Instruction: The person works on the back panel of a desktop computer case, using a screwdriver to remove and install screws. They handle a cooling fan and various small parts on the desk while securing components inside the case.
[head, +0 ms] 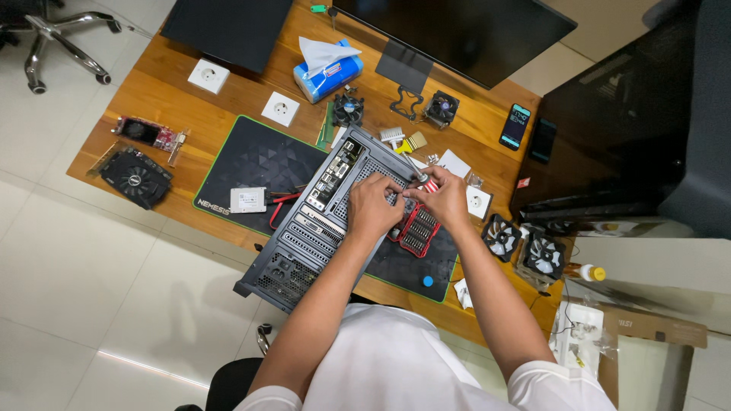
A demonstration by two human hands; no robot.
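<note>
Working over a grey computer case (304, 243) laid on its side across a wooden bench (152, 99), a person in a white shirt brings both hands together above the case's perforated panel. The right hand (444, 199) pinches a small screwdriver (424, 180) with a red collar, its grip closed around the handle, the tool tilted with its metal end pointing up and away. The left hand (375, 207) rests just beside it on the panel, fingers curled under; whether they pinch anything cannot be told. Just below the hands lies an open red case of screwdriver bits (416, 230), partly on the black desk mat (259, 164) with a green edge that the case also overlaps. A white drive (248, 199) sits on the mat near red cables (283, 204). To the left lie two graphics cards (137, 176), one black, one red. Farther back stand two white wall sockets (209, 76), a blue tissue box (329, 74), two small cooler fans (348, 109), brushes (403, 140) and a dark monitor (457, 30). Two black case fans (521, 245) rest at the bench's right end, near a phone (515, 126) with a lit screen.
</note>
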